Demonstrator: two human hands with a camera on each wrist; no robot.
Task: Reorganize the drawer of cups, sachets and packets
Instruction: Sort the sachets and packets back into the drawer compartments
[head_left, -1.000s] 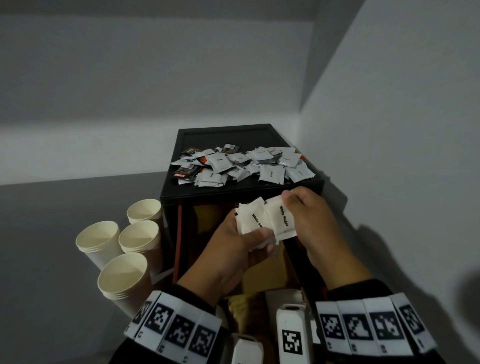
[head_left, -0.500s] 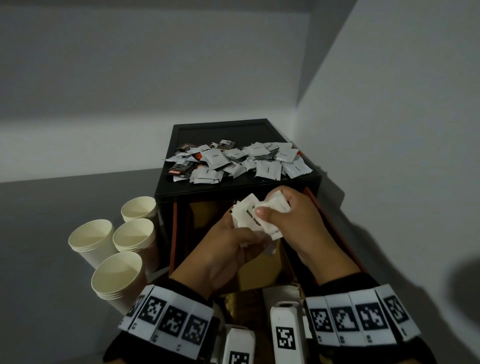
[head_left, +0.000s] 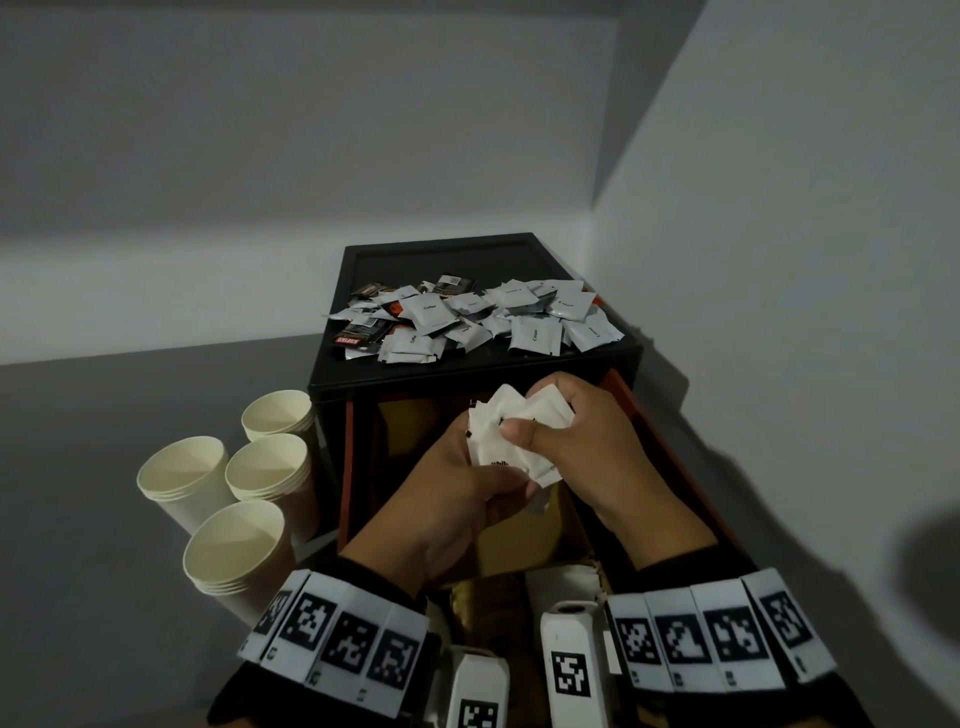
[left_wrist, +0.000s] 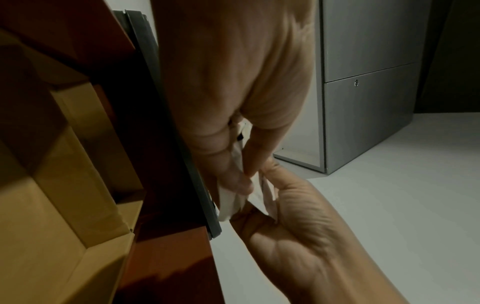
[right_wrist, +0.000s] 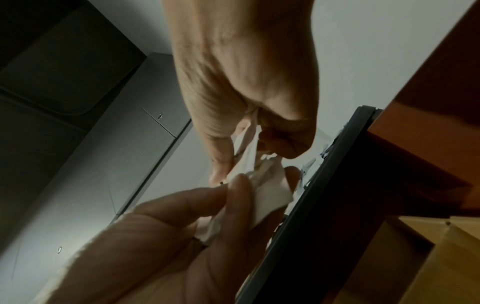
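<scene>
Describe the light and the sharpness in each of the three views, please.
Head view: dim, with a brighter band across the wall; the white sugar sachets and the paper cups are sharp, and straight edges bow from the wide lens. Left wrist view: the left hand is soft, the cardboard dark. Right wrist view: the right hand is blurred, the corners shadowed.

The black cabinet (head_left: 475, 364) is the landmark: the front half of its top is strewn with loose sachets (head_left: 470, 322), while the rear strip of that top lies bare. Left of the cabinet four stacks of paper cups (head_left: 228, 499) stand close together against its side, with bare floor beyond them. In front of the cabinet, both hands and their bundle of sachets fill the space above the pulled-out drawer (head_left: 670, 447), whose cardboard boxes (head_left: 519, 540) take up its inside; the wall runs close along the cabinet's right side.
</scene>
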